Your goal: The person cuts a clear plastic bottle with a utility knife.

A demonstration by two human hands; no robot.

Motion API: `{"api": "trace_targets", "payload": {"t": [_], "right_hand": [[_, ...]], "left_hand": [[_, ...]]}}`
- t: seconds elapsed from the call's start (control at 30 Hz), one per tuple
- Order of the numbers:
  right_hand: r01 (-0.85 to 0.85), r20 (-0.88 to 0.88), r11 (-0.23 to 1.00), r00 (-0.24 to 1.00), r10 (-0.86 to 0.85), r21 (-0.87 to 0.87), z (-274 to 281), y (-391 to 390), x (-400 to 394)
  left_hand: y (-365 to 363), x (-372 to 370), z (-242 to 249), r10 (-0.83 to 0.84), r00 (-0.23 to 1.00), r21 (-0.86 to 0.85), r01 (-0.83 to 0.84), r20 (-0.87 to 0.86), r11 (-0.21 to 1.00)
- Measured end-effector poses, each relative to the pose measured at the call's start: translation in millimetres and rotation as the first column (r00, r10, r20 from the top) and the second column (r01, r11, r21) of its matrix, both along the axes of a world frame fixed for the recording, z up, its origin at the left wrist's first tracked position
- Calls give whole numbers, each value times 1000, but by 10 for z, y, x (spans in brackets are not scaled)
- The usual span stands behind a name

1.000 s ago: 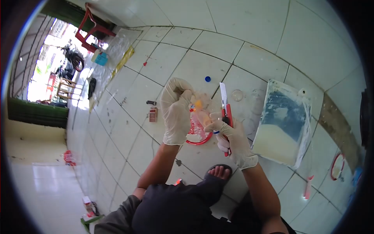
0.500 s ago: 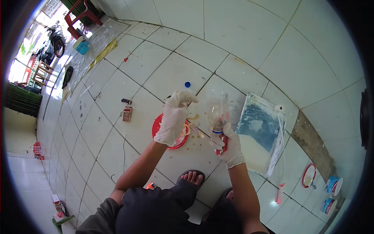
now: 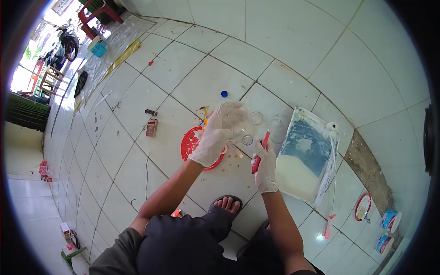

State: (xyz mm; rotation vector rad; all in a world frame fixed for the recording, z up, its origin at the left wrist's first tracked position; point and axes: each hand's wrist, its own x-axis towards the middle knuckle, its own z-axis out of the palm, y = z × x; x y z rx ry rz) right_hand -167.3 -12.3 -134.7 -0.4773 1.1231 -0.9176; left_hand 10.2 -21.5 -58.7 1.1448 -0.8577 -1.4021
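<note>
My left hand (image 3: 222, 123), in a white glove, grips a clear plastic bottle piece (image 3: 248, 139) whose open neck points toward my right hand. My right hand (image 3: 266, 169), also gloved, is closed around a red utility knife (image 3: 260, 156), its tip pointing up and away from me. Beneath my left wrist lies a round red lid (image 3: 188, 145) with pale smears, partly hidden by the glove. A blue bottle cap (image 3: 224, 94) rests on the floor beyond my left hand. Another clear plastic piece (image 3: 278, 128) is on the floor beside the tray.
To the right lies a paint tray (image 3: 297, 170) with cream paint and a roller (image 3: 332, 126) at its edge. A small red box (image 3: 151, 128) and a black item (image 3: 150, 112) are at left. Small tubs (image 3: 390, 221) and a pink-handled tool (image 3: 329, 227) sit at lower right.
The bottle piece has passed from my right hand to my left, and its neck has turned. My right hand keeps only the knife. My left hand has moved right.
</note>
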Motion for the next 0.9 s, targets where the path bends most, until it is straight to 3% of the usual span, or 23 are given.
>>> {"api": "trace_targets", "payload": {"t": [0.07, 0.1, 0.13, 0.17, 0.2, 0.27, 0.3, 0.37, 0.43, 0.47, 0.53, 0.57, 0.6, 0.67, 0.73, 0.8, 0.87, 0.9], "right_hand": [[-195, -293, 978, 933, 208, 71, -172, -2, -5], [-200, -296, 977, 931, 213, 72, -522, 45, -13], [-273, -621, 950, 774, 124, -152, -1019, 137, -18], [-406, -839, 855, 541, -61, -323, -1285, 202, -22], [-407, -841, 857, 538, -54, -315, -1244, 226, -20], [-372, -755, 893, 654, 59, -253, -1167, 260, -47], [-419, -778, 881, 620, 100, -221, -1263, 265, -78], [-518, -867, 765, 488, -103, -383, -1283, 271, -62], [-628, -898, 645, 246, -366, -435, -1005, 224, -65], [-528, -866, 740, 479, -144, -416, -851, 153, -42], [-381, -499, 858, 848, 176, -345, -424, -20, -179], [-335, -219, 883, 936, 275, -327, -177, -112, -252], [-322, -239, 890, 937, 253, -322, 21, -182, -316], [-323, 288, 934, 889, 356, -156, 344, -299, -384], [-406, 231, 906, 876, 424, -123, 564, -389, -555], [-549, 113, 830, 823, 557, -93, 835, -473, -752], [-557, 4, 829, 830, 558, -47, 1111, -543, -946], [-566, -182, 825, 812, 555, -11, 1158, -593, -1046]], "left_hand": [[-15, 136, -93, 16, 997, -11, -16, -72, 1000], [-13, 195, -115, -26, 986, -49, 19, -164, 999], [-16, 232, -144, -72, 965, -89, 51, -251, 995], [-21, 250, -183, -108, 956, -118, 78, -273, 990], [-12, 252, -166, -105, 955, -111, 77, -277, 991], [10, 231, -129, -159, 943, -117, 129, -294, 985], [18, 216, -117, -166, 937, -111, 138, -306, 984], [30, 200, -111, -167, 946, -43, 161, -278, 986], [40, 194, -201, -131, 962, -66, 119, -241, 991], [29, 205, -242, -116, 969, -79, 101, -217, 992], [28, 155, -215, -67, 983, -90, 52, -169, 995], [8, 130, -178, -34, 991, -92, 22, -132, 996], [-7, 107, -201, -56, 987, -94, 42, -153, 995], [-16, 74, -208, 2, 984, -146, -28, -178, 989], [-3, -47, -187, 38, 977, -125, -66, -208, 990], [16, -166, -144, -50, 997, -90, 56, 66, 994], [21, -420, -80, -41, 998, -117, 47, 53, 992], [30, -527, -76, -74, 994, -151, 86, 82, 985]]}}
